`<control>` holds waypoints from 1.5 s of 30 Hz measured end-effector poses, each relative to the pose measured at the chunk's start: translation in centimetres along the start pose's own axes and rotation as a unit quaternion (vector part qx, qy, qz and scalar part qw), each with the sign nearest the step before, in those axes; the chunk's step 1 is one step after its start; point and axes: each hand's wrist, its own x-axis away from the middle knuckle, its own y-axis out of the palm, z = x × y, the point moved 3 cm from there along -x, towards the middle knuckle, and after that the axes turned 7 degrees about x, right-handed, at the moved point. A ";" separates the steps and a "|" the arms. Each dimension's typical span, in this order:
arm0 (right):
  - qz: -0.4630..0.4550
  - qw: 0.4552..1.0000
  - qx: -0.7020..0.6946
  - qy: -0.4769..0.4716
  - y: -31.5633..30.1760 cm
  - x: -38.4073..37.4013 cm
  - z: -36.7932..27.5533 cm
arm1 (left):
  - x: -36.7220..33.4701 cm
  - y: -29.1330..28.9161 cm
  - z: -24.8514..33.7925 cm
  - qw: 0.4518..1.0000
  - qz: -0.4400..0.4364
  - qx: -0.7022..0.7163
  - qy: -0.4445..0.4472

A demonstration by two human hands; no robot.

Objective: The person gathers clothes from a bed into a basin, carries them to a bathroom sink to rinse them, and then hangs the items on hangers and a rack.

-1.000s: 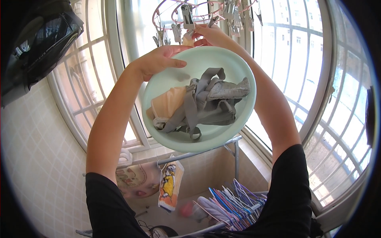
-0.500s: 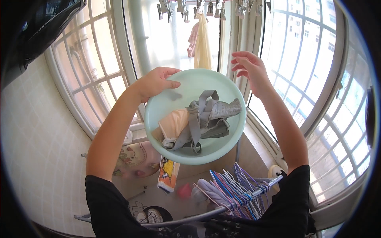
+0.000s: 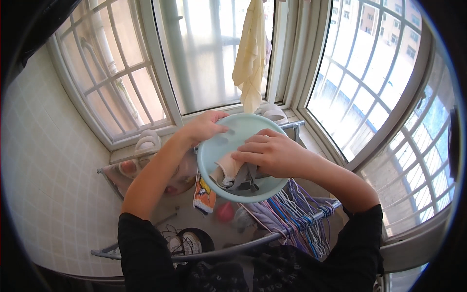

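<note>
A pale green plastic basin (image 3: 214, 127) is held up in front of me, tilted a little toward me. My left hand (image 3: 208, 125) grips its far left rim, thumb over the inside. In the basin lie a peach garment (image 3: 227, 163) and a grey strappy garment (image 3: 249, 176). My right hand (image 3: 269, 153) reaches into the basin from the right, its back covering much of the grey garment. Its bent fingertips close at the top of the peach garment; the palm side is hidden.
Below is a metal drying rack (image 3: 228, 253) with several hangers (image 3: 296, 214) bunched on the right. A yellow cloth (image 3: 250, 58) hangs ahead by the window. Shoes (image 3: 187, 242), an orange patterned cloth (image 3: 204, 195) and a red object (image 3: 225, 212) are lower down. Barred windows (image 3: 360, 73) stand both sides.
My right hand has come down from the air beside the window into the basin, onto the clothes. The basin sits lower and slightly to the right in view, with my left hand still gripping it.
</note>
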 end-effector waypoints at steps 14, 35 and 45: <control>0.038 0.907 -0.293 0.300 -2.9 -2.0 3.7 | 1.2 0.1 -6.4 0.999 0.036 0.022 -0.010; 0.260 0.684 -0.470 0.493 -5.6 1.4 8.4 | 7.5 -3.7 -4.9 0.976 0.133 -0.173 0.015; 0.083 0.767 -0.442 0.458 -1.1 0.8 8.6 | 6.1 1.4 0.0 0.973 -0.093 0.037 0.207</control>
